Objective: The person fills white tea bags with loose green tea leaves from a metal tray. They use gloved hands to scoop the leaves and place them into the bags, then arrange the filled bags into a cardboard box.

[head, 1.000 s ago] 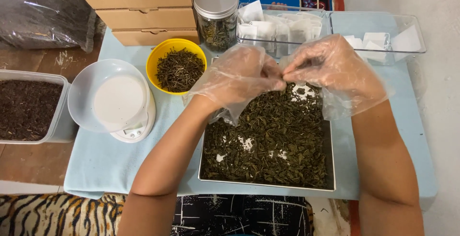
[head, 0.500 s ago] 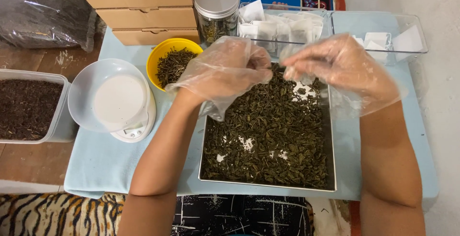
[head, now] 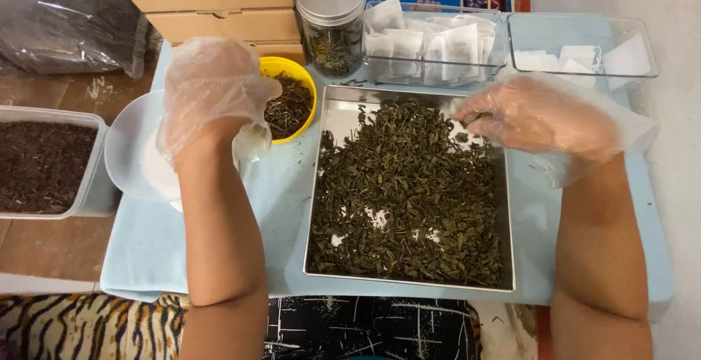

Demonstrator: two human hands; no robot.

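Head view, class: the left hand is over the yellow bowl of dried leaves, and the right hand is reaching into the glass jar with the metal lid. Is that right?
Not quite. The left hand is over the yellow bowl, but the right hand is not in the glass jar, whose lid is on. It is over the metal tray of loose leaves, as the head view shows.

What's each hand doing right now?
Left hand: gloved, over the yellow bowl; grip cannot be told.
Right hand: gloved, fingertips pinched over the tea leaves.

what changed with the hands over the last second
The left hand left the right hand and swung left, from over the metal tray to the yellow bowl. The right hand dropped to the leaves at the tray's far right. Tray, bowl and jar stayed put.
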